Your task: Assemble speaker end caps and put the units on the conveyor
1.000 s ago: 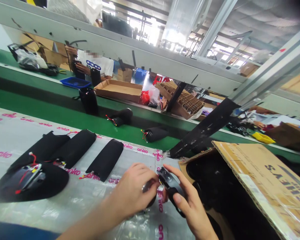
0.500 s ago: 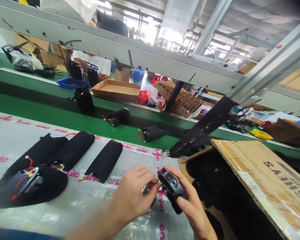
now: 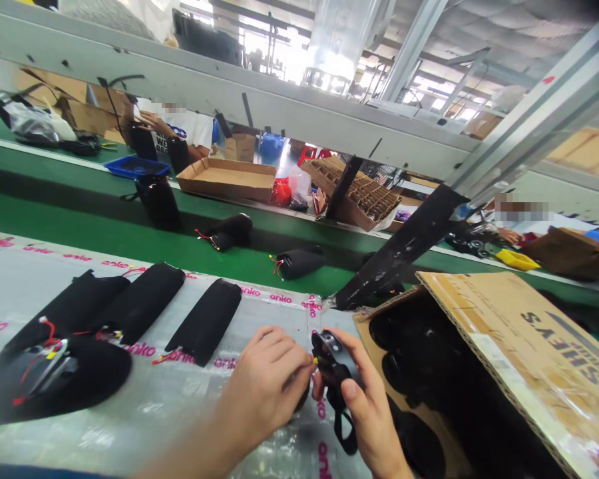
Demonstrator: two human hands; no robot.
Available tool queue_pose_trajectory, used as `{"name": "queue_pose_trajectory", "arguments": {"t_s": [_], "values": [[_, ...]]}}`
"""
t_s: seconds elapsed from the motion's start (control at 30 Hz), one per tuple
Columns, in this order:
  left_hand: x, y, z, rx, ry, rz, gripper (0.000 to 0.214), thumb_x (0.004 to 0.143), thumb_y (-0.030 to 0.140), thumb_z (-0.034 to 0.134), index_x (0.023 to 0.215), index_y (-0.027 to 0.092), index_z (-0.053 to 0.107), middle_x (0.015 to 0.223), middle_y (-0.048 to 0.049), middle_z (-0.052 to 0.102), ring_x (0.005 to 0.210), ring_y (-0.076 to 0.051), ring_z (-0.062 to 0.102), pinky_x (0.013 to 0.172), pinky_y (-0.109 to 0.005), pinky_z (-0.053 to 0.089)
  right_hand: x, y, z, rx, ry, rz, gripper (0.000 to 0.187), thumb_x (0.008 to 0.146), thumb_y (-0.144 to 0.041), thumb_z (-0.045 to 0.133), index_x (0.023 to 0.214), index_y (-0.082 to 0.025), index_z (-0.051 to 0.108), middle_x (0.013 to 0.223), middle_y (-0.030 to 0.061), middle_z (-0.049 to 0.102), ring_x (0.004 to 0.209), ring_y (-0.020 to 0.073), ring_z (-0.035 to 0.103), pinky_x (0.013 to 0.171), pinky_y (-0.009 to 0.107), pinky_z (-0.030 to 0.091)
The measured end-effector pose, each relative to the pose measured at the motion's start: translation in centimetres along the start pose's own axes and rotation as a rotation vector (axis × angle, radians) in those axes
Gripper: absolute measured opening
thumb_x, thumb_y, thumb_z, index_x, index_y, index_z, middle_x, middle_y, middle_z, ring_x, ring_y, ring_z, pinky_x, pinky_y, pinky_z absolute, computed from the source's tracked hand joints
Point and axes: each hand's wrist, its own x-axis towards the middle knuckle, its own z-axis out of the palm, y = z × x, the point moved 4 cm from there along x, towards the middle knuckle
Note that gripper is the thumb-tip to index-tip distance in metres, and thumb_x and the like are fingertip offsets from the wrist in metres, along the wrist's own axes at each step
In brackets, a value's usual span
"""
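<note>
The person's right hand (image 3: pixel 372 419) is closed around a round black plastic housing (image 3: pixel 332 356), so this grip is firmly holding it, and a black strap (image 3: pixel 343 429) hangs down from the housing below the grip. The left hand (image 3: pixel 264 392) is just beside it, with its fingers curled and closed at a small yellow wire end (image 3: pixel 314 360), which touches the edge of the housing; what else this hand holds is hidden behind the fingers. Both hands are above a tabletop (image 3: pixel 144 429) covered with clear plastic sheet with pink print. To the left of the grip, three long black padded sleeves (image 3: pixel 204 322) lie on this sheet, and further left is a wide black dome piece (image 3: pixel 54 376) with red wires. To the right of the grip stands an open cardboard box (image 3: pixel 509 346) with round black parts (image 3: pixel 409 366) inside. Beyond the tabletop runs a green conveyor belt (image 3: pixel 130 246) carrying more black pieces (image 3: pixel 299 263), and well behind it a co-worker (image 3: pixel 180 130) holds a black item (image 3: pixel 142 143).
</note>
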Motion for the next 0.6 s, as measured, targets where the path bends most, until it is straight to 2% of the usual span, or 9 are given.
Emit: {"name": "queue_pose_trajectory", "arguments": {"t_s": [0.1, 0.17, 0.2, 0.3, 0.37, 0.53, 0.6], "values": [[0.1, 0.2, -0.1, 0.044, 0.011, -0.011, 0.019, 0.103, 0.009, 0.059, 0.088, 0.021, 0.058, 0.083, -0.0003, 0.068, 0.080, -0.021, 0.061, 0.086, -0.040, 0.048, -0.5, 0.3, 0.5, -0.037, 0.140, -0.041, 0.056, 0.104, -0.066, 0.060, 0.144, -0.027, 0.065, 0.124, 0.0094, 0.079, 0.097, 0.0272, 0.078, 0.085, 0.035, 0.065], [0.3, 0.4, -0.2, 0.068, -0.004, -0.025, 0.020, 0.101, 0.009, 0.059, 0.085, 0.021, 0.056, 0.083, -0.0014, 0.066, 0.082, -0.022, 0.060, 0.083, -0.039, 0.049, -0.8, 0.4, 0.9, -0.047, 0.169, -0.035, 0.056, 0.105, -0.066, 0.059, 0.144, -0.026, 0.066, 0.137, 0.0101, 0.074, 0.116, 0.0303, 0.074, 0.097, 0.038, 0.063], [0.4, 0.5, -0.2, 0.075, -0.023, -0.026, 0.021, 0.101, 0.009, 0.058, 0.084, 0.021, 0.056, 0.084, -0.0021, 0.066, 0.084, -0.023, 0.060, 0.082, -0.039, 0.049, -0.9, 0.5, 1.1, -0.034, 0.167, -0.012, 0.058, 0.105, -0.066, 0.057, 0.145, -0.025, 0.066, 0.138, 0.0106, 0.074, 0.118, 0.0308, 0.073, 0.100, 0.039, 0.062], [0.6, 0.5, -0.6, 0.064, -0.082, -0.014, 0.019, 0.102, 0.009, 0.057, 0.088, 0.020, 0.060, 0.092, -0.0044, 0.069, 0.091, -0.024, 0.063, 0.083, -0.038, 0.051, -1.0, 0.5, 1.5, 0.035, 0.162, 0.098, 0.062, 0.107, -0.070, 0.049, 0.145, -0.024, 0.065, 0.127, 0.0113, 0.077, 0.099, 0.0284, 0.075, 0.091, 0.040, 0.064], [0.5, 0.3, -0.9, 0.026, -0.087, -0.011, 0.014, 0.103, 0.010, 0.058, 0.096, 0.021, 0.064, 0.098, -0.0049, 0.072, 0.093, -0.024, 0.065, 0.083, -0.037, 0.053, -1.0, 0.1, 1.5, 0.047, 0.176, 0.117, 0.064, 0.106, -0.073, 0.049, 0.144, -0.024, 0.066, 0.122, 0.0110, 0.077, 0.093, 0.0277, 0.074, 0.088, 0.041, 0.063], [-0.3, -0.4, -1.1, -0.094, 0.008, -0.059, 0.014, 0.104, 0.008, 0.064, 0.105, 0.022, 0.066, 0.097, -0.0009, 0.075, 0.090, -0.019, 0.070, 0.086, -0.032, 0.053, -0.9, -0.1, 2.0, 0.082, 0.107, 0.114, 0.065, 0.106, -0.072, 0.048, 0.145, -0.023, 0.063, 0.093, 0.0061, 0.075, 0.077, 0.0259, 0.069, 0.075, 0.039, 0.062], [-0.5, -0.4, -1.1, -0.104, 0.054, -0.048, 0.018, 0.103, 0.006, 0.065, 0.109, 0.023, 0.067, 0.099, -0.0006, 0.076, 0.091, -0.018, 0.071, 0.087, -0.031, 0.053, -0.9, 0.2, 2.1, 0.103, 0.104, 0.117, 0.066, 0.105, -0.073, 0.049, 0.145, -0.022, 0.062, 0.087, 0.0052, 0.073, 0.074, 0.0262, 0.069, 0.072, 0.039, 0.061]]}}
